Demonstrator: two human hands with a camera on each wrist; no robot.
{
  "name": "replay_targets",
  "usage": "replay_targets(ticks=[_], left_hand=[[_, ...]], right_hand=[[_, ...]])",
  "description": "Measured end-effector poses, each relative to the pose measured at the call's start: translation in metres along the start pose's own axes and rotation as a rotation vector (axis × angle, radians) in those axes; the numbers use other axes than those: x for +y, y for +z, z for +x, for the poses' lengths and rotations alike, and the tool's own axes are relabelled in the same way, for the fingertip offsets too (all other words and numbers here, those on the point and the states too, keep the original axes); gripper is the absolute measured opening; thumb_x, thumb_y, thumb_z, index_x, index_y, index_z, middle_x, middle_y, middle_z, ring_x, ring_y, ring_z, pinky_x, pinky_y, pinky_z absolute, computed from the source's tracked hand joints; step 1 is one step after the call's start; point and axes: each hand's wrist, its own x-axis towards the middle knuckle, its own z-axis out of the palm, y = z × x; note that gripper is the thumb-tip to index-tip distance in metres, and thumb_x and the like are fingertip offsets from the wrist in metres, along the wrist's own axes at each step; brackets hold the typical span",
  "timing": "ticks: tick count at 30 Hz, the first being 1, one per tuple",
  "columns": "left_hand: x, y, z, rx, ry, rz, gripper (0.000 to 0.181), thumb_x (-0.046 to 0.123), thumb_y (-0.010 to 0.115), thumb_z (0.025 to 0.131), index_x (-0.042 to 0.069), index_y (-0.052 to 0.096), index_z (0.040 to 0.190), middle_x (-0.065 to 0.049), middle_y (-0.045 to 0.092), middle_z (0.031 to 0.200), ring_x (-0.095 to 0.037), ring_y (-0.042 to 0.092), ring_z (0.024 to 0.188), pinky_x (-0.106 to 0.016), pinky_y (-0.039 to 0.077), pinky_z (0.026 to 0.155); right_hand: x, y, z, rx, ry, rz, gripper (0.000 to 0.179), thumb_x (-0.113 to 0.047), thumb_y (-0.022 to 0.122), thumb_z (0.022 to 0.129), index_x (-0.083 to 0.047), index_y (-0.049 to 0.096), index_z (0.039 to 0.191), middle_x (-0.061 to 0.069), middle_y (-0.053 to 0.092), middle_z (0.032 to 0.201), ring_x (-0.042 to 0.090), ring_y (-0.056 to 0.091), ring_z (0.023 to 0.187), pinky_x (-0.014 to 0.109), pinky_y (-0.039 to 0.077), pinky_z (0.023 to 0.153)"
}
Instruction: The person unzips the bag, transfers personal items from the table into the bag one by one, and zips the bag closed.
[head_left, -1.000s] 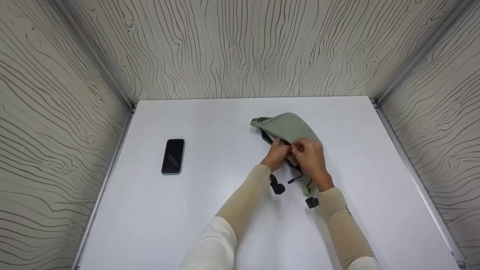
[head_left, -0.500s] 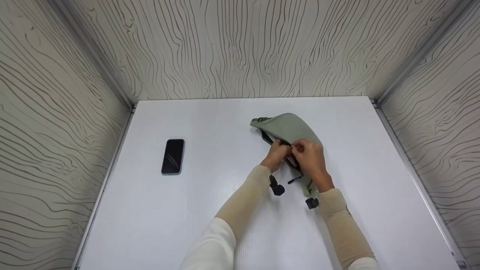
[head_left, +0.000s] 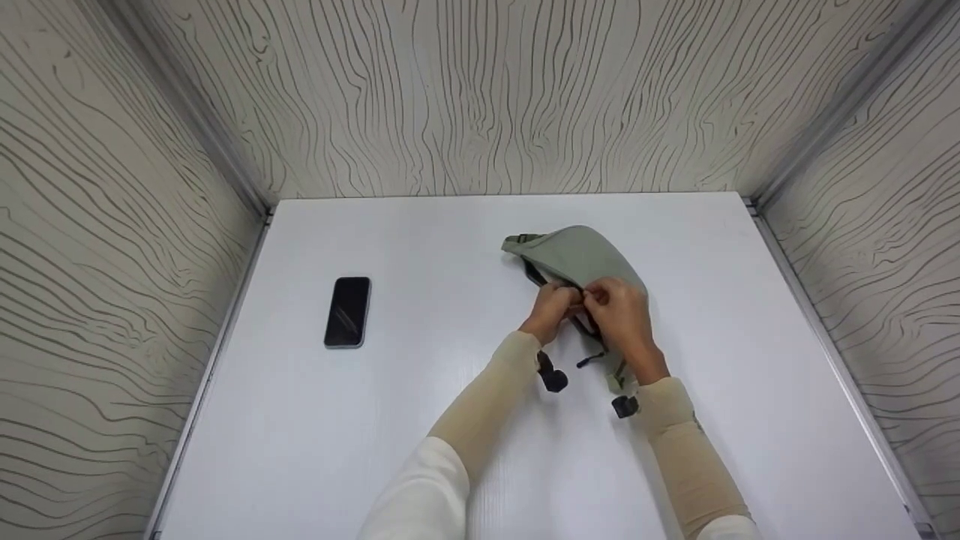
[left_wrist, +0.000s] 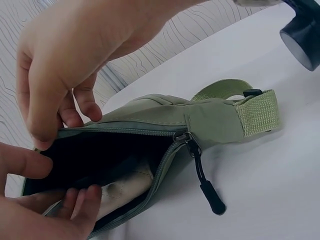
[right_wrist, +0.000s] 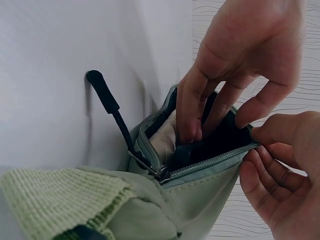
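Phone lies at nine o'clock on the surface. The left hand, fingers loosely bent, gripping nothing visible, reaches inside the green bag at one o'clock; the right hand pinches its zipped rim, best held taut.

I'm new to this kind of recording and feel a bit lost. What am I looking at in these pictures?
There's no machine here: a person works with two bare hands. The wide picture comes from a camera on the person's head, looking forward and down. The two close-ups come from small black wrist cameras, one per arm. On the smooth white table lie a black rectangular smartphone and a sage-green fabric bag, which is unzipped. The right hand pinches the bag's zippered rim, while the left hand has its fingers inside the opening.
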Motion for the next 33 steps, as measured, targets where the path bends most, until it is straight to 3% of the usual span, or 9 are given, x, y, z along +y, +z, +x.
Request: replay_targets(ticks=[8, 12, 16, 21, 29, 33], left_hand=[[0.000, 0.002, -0.002, -0.025, -0.002, -0.015, 0.010, -0.001, 0.056, 0.086, 0.005, 0.063, 0.090, -0.005, 0.068, 0.092, -0.015, 0.067, 0.087, -0.045, 0.057, 0.103], [-0.001, 0.004, -0.002, -0.037, -0.012, -0.020, 0.012, -0.001, 0.054, 0.088, 0.009, 0.062, 0.084, 0.000, 0.067, 0.083, -0.012, 0.066, 0.084, -0.043, 0.057, 0.101], [-0.003, 0.003, -0.001, -0.032, -0.018, -0.026, 0.013, -0.001, 0.056, 0.087, 0.007, 0.064, 0.094, -0.002, 0.068, 0.089, -0.014, 0.067, 0.086, -0.042, 0.057, 0.103], [-0.006, -0.001, 0.000, -0.064, -0.019, -0.006, 0.021, -0.001, 0.058, 0.086, 0.000, 0.071, 0.102, -0.003, 0.069, 0.095, -0.015, 0.067, 0.088, -0.052, 0.053, 0.110], [-0.005, -0.007, 0.001, -0.050, -0.013, 0.029, 0.028, 0.002, 0.063, 0.090, -0.003, 0.075, 0.115, -0.006, 0.075, 0.098, -0.014, 0.070, 0.087, -0.052, 0.054, 0.109], [-0.005, -0.011, 0.001, -0.071, -0.013, 0.023, 0.032, 0.001, 0.058, 0.094, -0.005, 0.074, 0.122, -0.011, 0.079, 0.109, -0.019, 0.075, 0.097, -0.051, 0.054, 0.110]], right_hand=[[-0.002, -0.002, 0.000, -0.009, 0.013, 0.014, 0.006, -0.003, 0.077, 0.093, 0.000, 0.080, 0.097, 0.015, 0.076, 0.091, 0.027, 0.071, 0.082, 0.041, 0.056, 0.073], [-0.002, -0.002, 0.000, -0.017, 0.024, 0.014, 0.006, -0.003, 0.076, 0.094, 0.001, 0.079, 0.098, 0.016, 0.076, 0.093, 0.028, 0.071, 0.084, 0.041, 0.056, 0.074], [-0.001, -0.002, 0.000, -0.017, 0.026, 0.012, 0.006, -0.004, 0.077, 0.094, 0.000, 0.080, 0.097, 0.015, 0.076, 0.092, 0.027, 0.071, 0.083, 0.040, 0.056, 0.073], [0.000, -0.002, 0.000, -0.020, 0.028, 0.004, 0.007, -0.006, 0.076, 0.095, 0.000, 0.079, 0.098, 0.015, 0.077, 0.093, 0.027, 0.072, 0.083, 0.040, 0.056, 0.072], [-0.001, -0.004, -0.001, -0.036, 0.039, 0.005, 0.009, -0.007, 0.075, 0.096, -0.001, 0.079, 0.101, 0.014, 0.076, 0.093, 0.026, 0.071, 0.082, 0.036, 0.055, 0.068], [-0.001, -0.004, 0.000, -0.024, 0.025, 0.009, 0.008, -0.006, 0.075, 0.095, 0.000, 0.079, 0.100, 0.015, 0.075, 0.092, 0.026, 0.070, 0.082, 0.037, 0.054, 0.068]])
